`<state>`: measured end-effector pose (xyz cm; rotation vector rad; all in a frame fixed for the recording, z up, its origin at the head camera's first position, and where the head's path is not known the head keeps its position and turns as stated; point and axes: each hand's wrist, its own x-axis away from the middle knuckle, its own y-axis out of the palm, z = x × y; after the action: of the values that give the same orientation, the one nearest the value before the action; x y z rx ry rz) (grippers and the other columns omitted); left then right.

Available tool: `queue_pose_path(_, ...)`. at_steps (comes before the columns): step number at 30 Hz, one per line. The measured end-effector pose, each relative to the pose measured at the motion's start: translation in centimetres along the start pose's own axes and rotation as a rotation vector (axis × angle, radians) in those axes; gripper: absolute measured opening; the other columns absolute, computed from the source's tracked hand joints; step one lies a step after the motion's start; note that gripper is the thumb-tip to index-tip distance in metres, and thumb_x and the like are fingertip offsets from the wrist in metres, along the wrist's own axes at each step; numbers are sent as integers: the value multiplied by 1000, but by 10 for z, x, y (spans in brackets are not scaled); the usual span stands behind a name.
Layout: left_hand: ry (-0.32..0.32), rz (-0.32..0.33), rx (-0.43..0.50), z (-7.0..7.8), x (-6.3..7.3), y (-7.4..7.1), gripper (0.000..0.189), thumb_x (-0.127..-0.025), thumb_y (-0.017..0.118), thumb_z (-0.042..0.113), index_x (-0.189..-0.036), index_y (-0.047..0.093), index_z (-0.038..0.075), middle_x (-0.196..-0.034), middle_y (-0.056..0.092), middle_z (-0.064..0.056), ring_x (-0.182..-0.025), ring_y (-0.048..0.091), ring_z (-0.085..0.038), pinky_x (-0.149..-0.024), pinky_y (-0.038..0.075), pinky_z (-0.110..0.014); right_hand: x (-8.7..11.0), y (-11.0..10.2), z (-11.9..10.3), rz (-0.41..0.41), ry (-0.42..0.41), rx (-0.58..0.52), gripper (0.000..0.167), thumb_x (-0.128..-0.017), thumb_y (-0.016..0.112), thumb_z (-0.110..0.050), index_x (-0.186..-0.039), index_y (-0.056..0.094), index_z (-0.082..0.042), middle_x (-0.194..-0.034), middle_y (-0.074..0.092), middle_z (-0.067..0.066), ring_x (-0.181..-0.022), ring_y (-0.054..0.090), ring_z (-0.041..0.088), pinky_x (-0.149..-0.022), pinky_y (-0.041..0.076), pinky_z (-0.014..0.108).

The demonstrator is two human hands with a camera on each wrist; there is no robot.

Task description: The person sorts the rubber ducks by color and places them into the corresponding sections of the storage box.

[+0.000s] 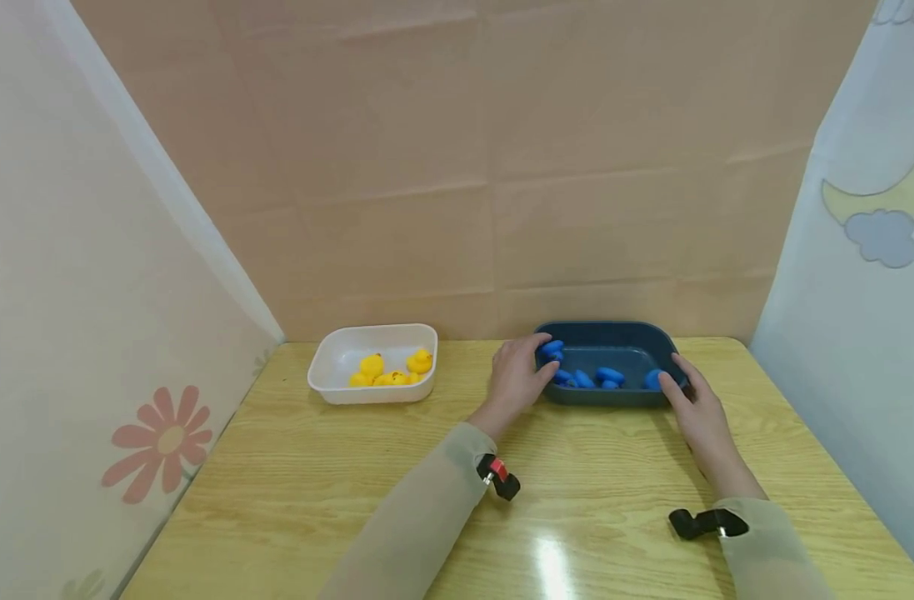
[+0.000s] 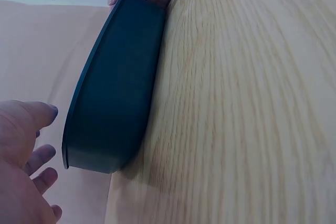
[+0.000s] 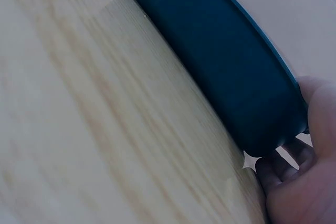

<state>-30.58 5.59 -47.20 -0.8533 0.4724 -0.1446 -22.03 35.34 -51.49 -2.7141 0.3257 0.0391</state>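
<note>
A dark blue plastic basin (image 1: 602,397) stands on the table near the back wall, with several small blue toys (image 1: 610,376) in it. At its right end my right hand (image 1: 707,417) grips it. The right wrist view shows that thumb (image 3: 317,93) at the rim and the fingers curled against the end wall. My left hand (image 1: 512,371) is by the basin's left end. In the left wrist view a gap parts its spread thumb and fingers (image 2: 39,158) from the basin (image 2: 113,82). The blue toys' exact kind is too small to tell.
Left of the basin stands a white basin (image 1: 374,395) holding several yellow rubber ducks (image 1: 420,361). Both basins are on a wood-grain table (image 1: 576,467). Brown paper (image 1: 397,167) covers the back, and pale printed walls (image 1: 127,292) rise on both sides.
</note>
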Motion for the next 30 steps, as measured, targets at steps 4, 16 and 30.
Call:
queue_pose_path(4, 10, 6, 13, -7, 4, -2, 47, -107, 76, 32, -152, 67, 19, -153, 67, 1, -143, 57, -26, -122, 42, -50, 1, 1, 1, 4, 11, 0, 79, -116, 50, -53, -179, 12, -23, -183, 3, 22, -163, 7, 58, -127, 15, 76)
queue_pose_path(16, 35, 31, 10, -22, 22, -15, 45, -108, 75, 27, -151, 67, 16, -152, 68, -1, -144, 57, -28, -122, 42, -54, 3, 4, 3, -14, 11, -13, 80, -115, 51, -55, -179, 11, -27, -183, 2, 20, -163, 7, 57, -126, 16, 76)
queue_pose_path(30, 68, 40, -22, -33, 38, -31, 46, -108, 74, 27, -152, 66, 15, -153, 67, -3, -145, 57, -31, -121, 43, -55, 1, 8, 3, -22, 21, -77, 82, -114, 52, -55, -179, 11, -28, -184, -2, 16, -165, 1, 52, -129, 13, 71)
